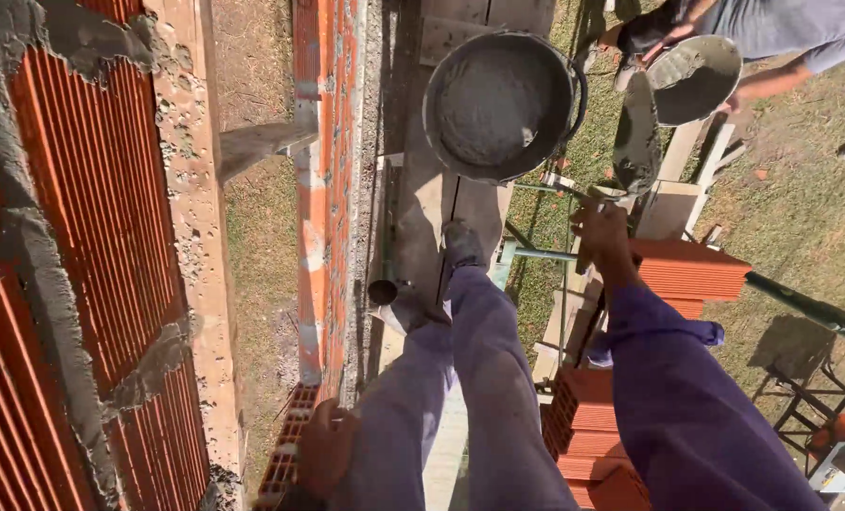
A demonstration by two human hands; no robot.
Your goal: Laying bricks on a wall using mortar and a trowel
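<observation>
Right hand (pixel 600 235), centre-right, fist closed on trowel (pixel 636 132) loaded with mortar, just right of mortar bucket (pixel 498 104) at top centre. Left hand (pixel 326 452), lower left, rests on brick wall (pixel 91 237); grip unclear. Upper course partly mortared, more bricks (pixel 598 445) stacked lower right, unlaid.

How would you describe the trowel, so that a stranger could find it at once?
Start at the scaffold plank beside the brick wall, where the big mortar bucket stands. To its right, the right hand lifts the trowel. Unlike both round buckets, it is a flat, narrow blade heaped with grey mortar.
</observation>
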